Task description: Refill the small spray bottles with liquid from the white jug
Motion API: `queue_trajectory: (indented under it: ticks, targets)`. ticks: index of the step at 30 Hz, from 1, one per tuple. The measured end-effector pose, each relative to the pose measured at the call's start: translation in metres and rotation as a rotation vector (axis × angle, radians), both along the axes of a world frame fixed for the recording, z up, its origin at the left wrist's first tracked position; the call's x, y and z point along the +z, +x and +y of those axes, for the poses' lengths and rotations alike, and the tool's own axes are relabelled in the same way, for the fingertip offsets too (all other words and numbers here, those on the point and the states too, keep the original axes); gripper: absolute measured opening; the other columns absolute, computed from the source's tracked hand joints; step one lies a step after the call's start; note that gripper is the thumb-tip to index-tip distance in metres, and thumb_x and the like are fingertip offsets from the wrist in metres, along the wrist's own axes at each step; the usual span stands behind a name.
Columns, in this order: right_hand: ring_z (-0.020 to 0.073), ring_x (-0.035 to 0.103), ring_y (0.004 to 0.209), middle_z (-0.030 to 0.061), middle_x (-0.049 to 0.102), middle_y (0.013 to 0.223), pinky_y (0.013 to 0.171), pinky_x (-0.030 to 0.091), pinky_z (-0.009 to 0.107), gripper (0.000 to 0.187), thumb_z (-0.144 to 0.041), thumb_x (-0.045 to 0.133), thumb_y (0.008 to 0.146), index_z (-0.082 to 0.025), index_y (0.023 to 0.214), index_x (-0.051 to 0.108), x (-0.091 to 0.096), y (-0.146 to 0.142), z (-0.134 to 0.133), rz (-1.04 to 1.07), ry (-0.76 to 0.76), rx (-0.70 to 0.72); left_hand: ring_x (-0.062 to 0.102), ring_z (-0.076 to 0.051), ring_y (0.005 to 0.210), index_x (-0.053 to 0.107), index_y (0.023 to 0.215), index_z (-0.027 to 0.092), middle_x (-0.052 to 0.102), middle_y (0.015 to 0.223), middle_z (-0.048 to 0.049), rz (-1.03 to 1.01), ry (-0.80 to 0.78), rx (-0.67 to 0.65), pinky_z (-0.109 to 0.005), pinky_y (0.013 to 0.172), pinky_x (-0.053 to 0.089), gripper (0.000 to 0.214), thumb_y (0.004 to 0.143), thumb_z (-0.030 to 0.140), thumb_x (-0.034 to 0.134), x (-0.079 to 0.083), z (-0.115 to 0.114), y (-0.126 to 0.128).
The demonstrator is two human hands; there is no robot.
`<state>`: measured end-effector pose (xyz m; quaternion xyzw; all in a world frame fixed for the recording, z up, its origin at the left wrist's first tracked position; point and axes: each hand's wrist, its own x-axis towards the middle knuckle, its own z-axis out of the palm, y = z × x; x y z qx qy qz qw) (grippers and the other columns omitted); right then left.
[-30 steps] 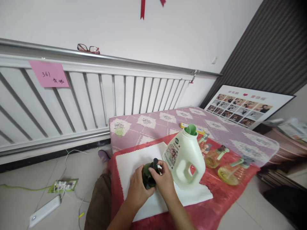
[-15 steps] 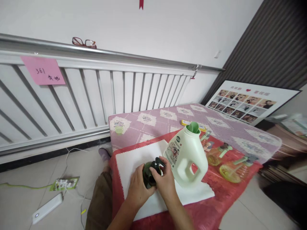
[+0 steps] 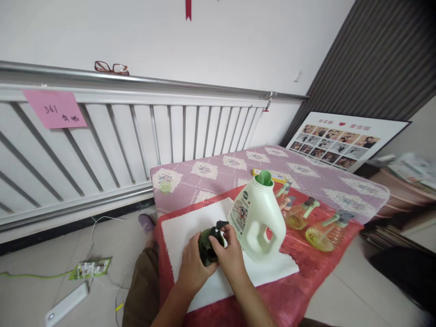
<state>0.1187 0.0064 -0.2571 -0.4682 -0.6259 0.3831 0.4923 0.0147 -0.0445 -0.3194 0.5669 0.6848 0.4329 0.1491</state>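
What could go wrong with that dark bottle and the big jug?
The dark green bottle might slip or tilt, since the left hand grips it while the right hand works at its black pump top.

The right hand is also close to the pale green jug. A bump could tip it, and its mouth has no lid over the green spout.

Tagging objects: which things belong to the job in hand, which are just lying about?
Likely the job's:
dark green bottle, in the left hand
its black pump, in the right hand
white cloth underneath
pale green jug beside them
possibly the yellow-liquid bottles

Likely just lying about:
glasses on the rail
pink note on the radiator
photo board
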Motion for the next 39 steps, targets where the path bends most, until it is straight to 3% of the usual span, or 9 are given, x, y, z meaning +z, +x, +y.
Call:
queue_trajectory:
  ticks: [5, 11, 15, 21, 27, 30, 34, 36, 39]
  targets:
    - [0.0233, 0.061, 0.101, 0.0075, 0.067, 0.108, 0.094, 0.046, 0.045, 0.031, -0.035, 0.062, 0.078, -0.022, 0.106, 0.058, 0.021, 0.008, 0.008, 0.052, 0.029, -0.004, 0.051, -0.031, 0.121, 0.031, 0.134, 0.017, 0.051, 0.132, -0.0137, -0.014, -0.02, -0.009, -0.045, 0.103, 0.039, 0.084, 0.061, 0.03, 0.07, -0.004, -0.001, -0.001]
    - [0.019, 0.063, 0.09, 0.0073, 0.066, 0.108, 0.08, 0.051, 0.036, 0.031, -0.038, 0.065, 0.079, -0.024, 0.106, 0.059, 0.062, 0.042, 0.01, 0.21, 0.112, -0.089, 0.048, -0.031, 0.124, 0.029, 0.136, 0.016, 0.049, 0.135, -0.0148, -0.008, -0.04, 0.005, -0.046, 0.106, 0.036, 0.084, 0.062, 0.029, 0.069, -0.006, -0.002, 0.0]
    - [0.0177, 0.062, 0.091, 0.007, 0.064, 0.112, 0.079, 0.05, 0.033, 0.034, -0.035, 0.064, 0.082, -0.025, 0.114, 0.058, 0.073, 0.062, 0.01, 0.21, 0.209, -0.147, 0.048, -0.031, 0.124, 0.03, 0.136, 0.016, 0.049, 0.136, -0.0142, -0.026, -0.049, 0.011, -0.047, 0.107, 0.035, 0.084, 0.062, 0.03, 0.069, -0.005, -0.002, -0.001]
    - [0.02, 0.06, 0.09, 0.0067, 0.062, 0.106, 0.075, 0.051, 0.034, 0.026, -0.028, 0.057, 0.087, -0.025, 0.113, 0.057, 0.088, 0.053, 0.028, -0.156, 0.43, -0.003, 0.047, -0.03, 0.125, 0.03, 0.137, 0.015, 0.049, 0.137, -0.0143, -0.048, -0.052, 0.011, -0.044, 0.107, 0.035, 0.086, 0.062, 0.031, 0.069, -0.003, -0.002, 0.0]
    - [0.0222, 0.057, 0.101, 0.0104, 0.062, 0.109, 0.085, 0.048, 0.034, 0.025, -0.018, 0.052, 0.088, -0.019, 0.113, 0.055, 0.113, -0.015, 0.045, -0.822, 0.567, 0.375, 0.045, -0.031, 0.126, 0.029, 0.137, 0.017, 0.047, 0.137, -0.0139, -0.055, -0.068, 0.0, -0.044, 0.107, 0.033, 0.089, 0.059, 0.029, 0.071, -0.001, -0.001, 0.001]
    - [0.0222, 0.059, 0.1, 0.0093, 0.064, 0.108, 0.082, 0.049, 0.033, 0.027, -0.015, 0.052, 0.087, -0.02, 0.112, 0.059, 0.105, -0.06, 0.043, -1.005, 0.554, 0.497, 0.051, -0.031, 0.116, 0.036, 0.13, 0.018, 0.055, 0.126, -0.0123, -0.072, -0.086, -0.005, -0.045, 0.102, 0.038, 0.082, 0.058, 0.031, 0.072, 0.004, 0.0, 0.0]
    - [0.0214, 0.063, 0.096, 0.0083, 0.068, 0.099, 0.081, 0.05, 0.034, 0.023, -0.006, 0.053, 0.086, -0.019, 0.102, 0.065, 0.076, -0.105, 0.035, -1.171, 0.502, 0.585, 0.055, -0.033, 0.109, 0.049, 0.118, 0.02, 0.06, 0.115, -0.0109, -0.066, -0.065, -0.031, -0.047, 0.094, 0.043, 0.059, 0.064, 0.034, 0.069, 0.011, 0.0, -0.001]
    - [0.0201, 0.063, 0.095, 0.0066, 0.068, 0.103, 0.082, 0.051, 0.037, 0.017, -0.016, 0.056, 0.089, -0.017, 0.104, 0.064, 0.062, -0.116, 0.033, -1.245, 0.46, 0.599, 0.056, -0.033, 0.107, 0.055, 0.113, 0.022, 0.063, 0.112, -0.0092, -0.063, -0.05, -0.066, -0.046, 0.093, 0.044, 0.049, 0.068, 0.036, 0.066, 0.016, 0.001, -0.002]
    - [0.0194, 0.063, 0.098, 0.006, 0.063, 0.115, 0.083, 0.054, 0.041, 0.028, -0.033, 0.058, 0.091, -0.017, 0.115, 0.059, 0.047, -0.122, 0.034, -1.33, 0.398, 0.583, 0.058, -0.031, 0.103, 0.06, 0.109, 0.023, 0.067, 0.106, -0.0069, -0.094, -0.034, -0.094, -0.044, 0.093, 0.044, 0.037, 0.076, 0.038, 0.061, 0.025, 0.001, -0.003]
